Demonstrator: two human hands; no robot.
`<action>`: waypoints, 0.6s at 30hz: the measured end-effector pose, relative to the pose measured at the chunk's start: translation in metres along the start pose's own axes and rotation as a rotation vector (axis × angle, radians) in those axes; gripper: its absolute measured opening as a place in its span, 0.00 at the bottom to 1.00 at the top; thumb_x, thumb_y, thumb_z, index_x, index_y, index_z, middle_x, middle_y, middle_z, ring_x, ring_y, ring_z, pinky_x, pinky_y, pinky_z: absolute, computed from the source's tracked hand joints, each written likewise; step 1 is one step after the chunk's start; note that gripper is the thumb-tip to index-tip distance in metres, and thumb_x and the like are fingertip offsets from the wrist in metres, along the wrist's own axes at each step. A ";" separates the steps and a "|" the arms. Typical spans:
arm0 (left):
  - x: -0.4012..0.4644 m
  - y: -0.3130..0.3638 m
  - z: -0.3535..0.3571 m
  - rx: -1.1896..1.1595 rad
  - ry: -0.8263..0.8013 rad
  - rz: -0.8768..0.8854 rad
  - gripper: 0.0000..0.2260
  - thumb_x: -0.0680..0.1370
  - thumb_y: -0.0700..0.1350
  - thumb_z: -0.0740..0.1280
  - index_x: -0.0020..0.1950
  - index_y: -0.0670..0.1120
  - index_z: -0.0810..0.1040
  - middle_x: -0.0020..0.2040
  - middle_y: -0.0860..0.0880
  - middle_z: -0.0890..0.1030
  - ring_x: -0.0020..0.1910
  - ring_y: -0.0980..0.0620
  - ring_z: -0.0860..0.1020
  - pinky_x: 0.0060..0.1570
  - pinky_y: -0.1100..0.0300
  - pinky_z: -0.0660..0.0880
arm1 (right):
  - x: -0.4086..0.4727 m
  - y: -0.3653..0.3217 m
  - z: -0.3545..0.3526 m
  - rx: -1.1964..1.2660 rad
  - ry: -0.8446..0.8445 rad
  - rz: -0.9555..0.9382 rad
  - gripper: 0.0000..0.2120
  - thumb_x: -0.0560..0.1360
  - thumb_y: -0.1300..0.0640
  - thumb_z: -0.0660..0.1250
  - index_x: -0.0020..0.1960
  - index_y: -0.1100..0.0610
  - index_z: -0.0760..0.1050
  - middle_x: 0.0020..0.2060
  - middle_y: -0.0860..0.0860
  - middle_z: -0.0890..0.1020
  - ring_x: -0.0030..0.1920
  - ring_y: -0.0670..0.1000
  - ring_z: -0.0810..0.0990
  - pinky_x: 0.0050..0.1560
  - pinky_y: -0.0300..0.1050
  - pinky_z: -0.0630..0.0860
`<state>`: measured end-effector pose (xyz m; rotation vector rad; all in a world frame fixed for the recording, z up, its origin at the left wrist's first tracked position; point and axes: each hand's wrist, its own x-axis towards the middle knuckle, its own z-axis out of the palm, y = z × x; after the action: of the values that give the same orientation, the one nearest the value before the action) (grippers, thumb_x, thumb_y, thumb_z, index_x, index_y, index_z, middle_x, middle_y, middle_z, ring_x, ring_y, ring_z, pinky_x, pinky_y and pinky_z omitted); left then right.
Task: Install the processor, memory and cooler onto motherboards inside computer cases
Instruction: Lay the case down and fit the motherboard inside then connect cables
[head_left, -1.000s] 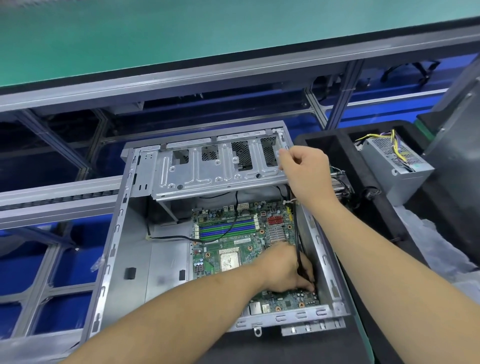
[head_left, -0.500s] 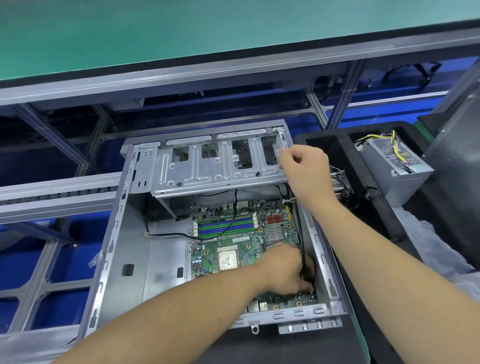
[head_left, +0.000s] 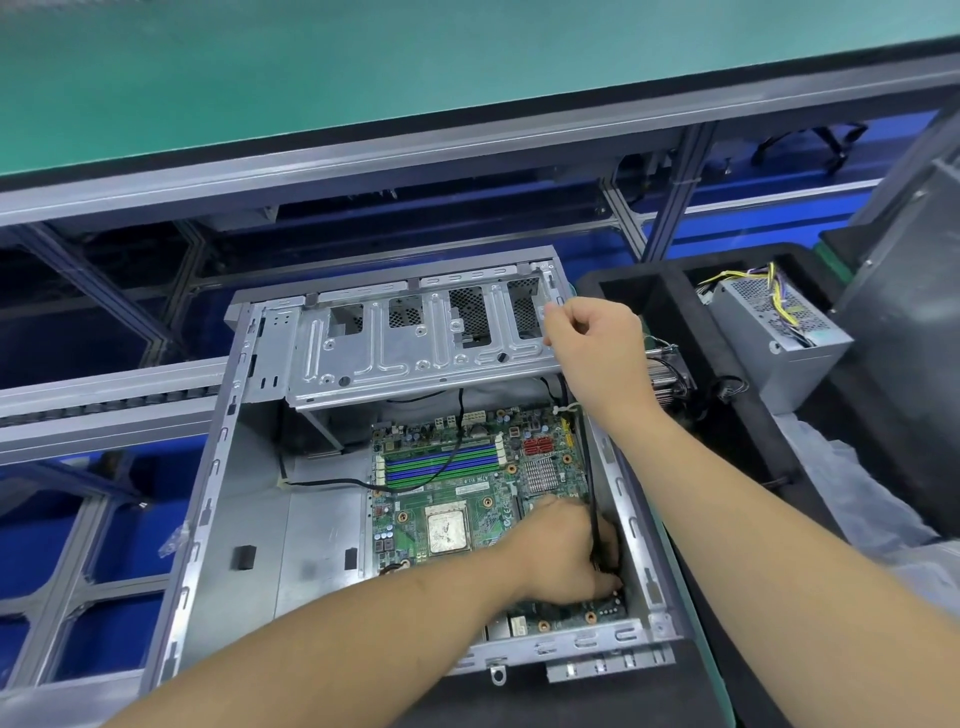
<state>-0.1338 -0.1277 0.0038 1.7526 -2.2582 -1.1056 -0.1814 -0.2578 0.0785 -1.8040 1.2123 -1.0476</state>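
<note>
Left hand (head_left: 566, 558) pinches the thin black cable (head_left: 589, 483); right hand (head_left: 592, 345) grips the perforated steel drive cage (head_left: 415, 338). Tugging hard may unseat its connector.

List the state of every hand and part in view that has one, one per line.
Grey metal computer case: side open, lying flat.
Hinged silver drive cage: tilted up, its edge gripped by the right hand.
Green motherboard: mounted inside the case.
Square silver processor: seated, no cooler on it.
Blue and green memory slots: empty.
Left hand: pinching the thin black cable at the board's right edge.
</note>
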 end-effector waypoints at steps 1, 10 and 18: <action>-0.001 0.001 -0.002 -0.019 -0.003 0.018 0.06 0.73 0.46 0.71 0.45 0.44 0.83 0.38 0.46 0.82 0.42 0.48 0.80 0.57 0.57 0.75 | 0.000 0.000 0.000 0.003 0.000 -0.001 0.23 0.82 0.55 0.64 0.36 0.72 0.71 0.32 0.68 0.74 0.31 0.52 0.67 0.40 0.40 0.74; 0.001 -0.004 0.004 0.016 -0.023 -0.034 0.12 0.74 0.48 0.72 0.44 0.37 0.82 0.42 0.42 0.80 0.41 0.44 0.78 0.42 0.55 0.79 | 0.000 0.001 -0.001 0.005 -0.002 -0.003 0.23 0.82 0.55 0.64 0.35 0.71 0.70 0.32 0.68 0.75 0.31 0.61 0.72 0.43 0.48 0.77; -0.003 -0.001 0.001 0.055 0.014 -0.023 0.22 0.75 0.46 0.73 0.25 0.47 0.66 0.28 0.52 0.67 0.26 0.56 0.66 0.31 0.64 0.66 | 0.000 0.001 -0.001 -0.011 0.005 -0.018 0.23 0.82 0.56 0.64 0.33 0.70 0.66 0.30 0.67 0.72 0.35 0.66 0.76 0.40 0.48 0.75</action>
<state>-0.1323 -0.1246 0.0039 1.8046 -2.2874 -1.0409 -0.1820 -0.2585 0.0784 -1.8248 1.2086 -1.0584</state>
